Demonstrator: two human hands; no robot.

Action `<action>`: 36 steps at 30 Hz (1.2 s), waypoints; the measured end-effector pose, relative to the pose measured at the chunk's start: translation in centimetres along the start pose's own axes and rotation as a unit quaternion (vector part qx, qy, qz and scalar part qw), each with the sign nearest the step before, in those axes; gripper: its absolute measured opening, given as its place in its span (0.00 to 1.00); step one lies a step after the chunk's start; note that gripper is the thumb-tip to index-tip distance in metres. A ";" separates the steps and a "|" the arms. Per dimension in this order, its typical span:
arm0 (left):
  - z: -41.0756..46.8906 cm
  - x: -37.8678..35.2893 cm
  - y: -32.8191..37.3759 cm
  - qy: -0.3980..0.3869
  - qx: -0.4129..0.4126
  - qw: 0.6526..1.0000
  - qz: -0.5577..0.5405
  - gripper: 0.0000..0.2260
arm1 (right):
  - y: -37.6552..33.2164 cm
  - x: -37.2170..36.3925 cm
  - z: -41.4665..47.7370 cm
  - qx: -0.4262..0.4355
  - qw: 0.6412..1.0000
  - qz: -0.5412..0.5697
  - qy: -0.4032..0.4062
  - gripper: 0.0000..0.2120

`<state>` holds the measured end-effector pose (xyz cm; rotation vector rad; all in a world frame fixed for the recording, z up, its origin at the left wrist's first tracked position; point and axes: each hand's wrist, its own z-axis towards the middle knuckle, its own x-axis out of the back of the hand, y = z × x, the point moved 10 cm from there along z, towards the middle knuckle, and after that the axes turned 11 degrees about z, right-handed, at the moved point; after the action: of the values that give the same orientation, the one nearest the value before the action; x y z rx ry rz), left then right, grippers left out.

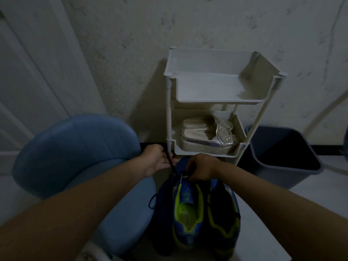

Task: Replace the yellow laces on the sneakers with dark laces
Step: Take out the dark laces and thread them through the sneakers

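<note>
While the left hand (pixel 160 161) curls its fingers round the dark lace (pixel 172 166) and holds it taut, the right hand (pixel 201 168) pinches down on the front of the blue sneaker (pixel 188 208). The second sneaker (pixel 224 213) lies just beside it, both toes pointing toward the white rack (pixel 170 110). A hard tug could strip the lace back out of its eyelet or leave the ends uneven. In this dim light, a skipped eyelet seems likely too.

No writing is readable; print on the sneaker (pixel 188 219) is blurred.
</note>
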<state>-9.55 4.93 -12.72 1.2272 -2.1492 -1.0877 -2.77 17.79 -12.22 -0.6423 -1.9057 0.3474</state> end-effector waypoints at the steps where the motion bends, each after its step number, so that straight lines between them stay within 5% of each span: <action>1: -0.1 0.0 0.2 0.005 -0.005 1.000 0.010 0.12 | -0.1 0.1 -0.1 0.004 1.000 0.005 -0.003 0.16; 6: -0.8 -1.3 3.3 -0.016 -0.115 0.989 0.096 0.11 | -1.7 2.2 -0.3 0.043 0.986 0.151 0.056 0.12; 11: -1.8 -1.1 5.3 0.021 -0.187 0.978 0.086 0.08 | -3.2 1.8 -0.3 0.043 0.979 0.198 0.026 0.06; 17: -0.4 -0.5 2.9 -0.017 -0.129 0.968 0.213 0.09 | -4.4 3.8 -0.3 0.082 0.942 0.311 0.094 0.07; 23: -1.9 -2.8 1.2 -0.129 -0.121 0.880 0.441 0.13 | -6.2 6.1 -1.0 0.128 0.890 0.414 0.139 0.07; 27: -2.0 -2.5 2.2 -0.095 -0.127 0.903 0.399 0.11 | -5.3 5.6 -1.1 0.090 0.890 0.426 0.139 0.09; 32: -3.1 0.4 7.2 0.077 -0.221 0.953 0.194 0.12 | -3.8 4.4 -0.6 0.018 0.932 0.351 0.085 0.10; 36: -4.2 0.7 8.3 0.069 -0.251 0.960 0.102 0.12 | -4.1 2.3 -0.3 0.036 0.952 0.304 0.018 0.09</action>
<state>-11.32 5.08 -3.56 0.8011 -1.7010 -1.3038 -4.34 15.77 -8.32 -1.1747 -1.6159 0.7841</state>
